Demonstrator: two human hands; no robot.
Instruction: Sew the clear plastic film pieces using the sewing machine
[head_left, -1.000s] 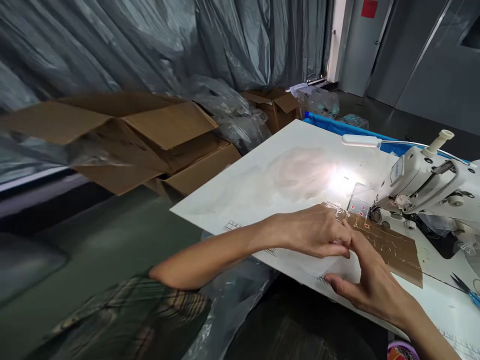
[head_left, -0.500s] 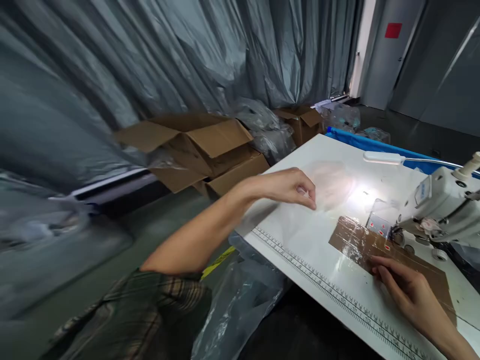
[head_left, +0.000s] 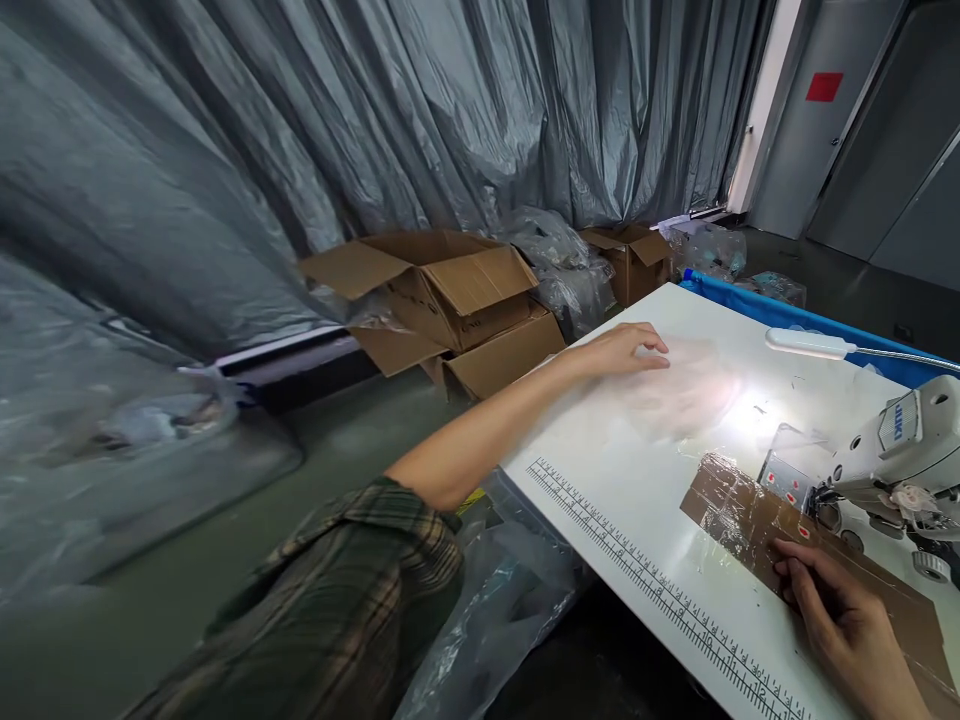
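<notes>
My left hand point(head_left: 622, 352) reaches out to the far left part of the white table point(head_left: 600, 440). Its fingers are stretched out flat, at the edge of a thin translucent pile point(head_left: 686, 390) under the lamp glare. My right hand point(head_left: 832, 620) rests low at the right with its fingers lying on a brown taped patch point(head_left: 739, 510) stuck to the table. The patch runs up to the needle area of a white sewing machine point(head_left: 900, 450). I see nothing held in either hand.
A ruler scale point(head_left: 637, 560) is printed along the table's near edge. A slim lamp point(head_left: 806, 343) hangs over the table. Open cardboard boxes point(head_left: 450, 300) stand on the floor at the left before grey plastic sheeting point(head_left: 375, 120). A clear plastic bag point(head_left: 495, 600) hangs beneath the table.
My hands were together at the brown patch. My left hand then swung away to the far left, ending outstretched at the translucent pile. My right hand stayed on the patch. My view turned left.
</notes>
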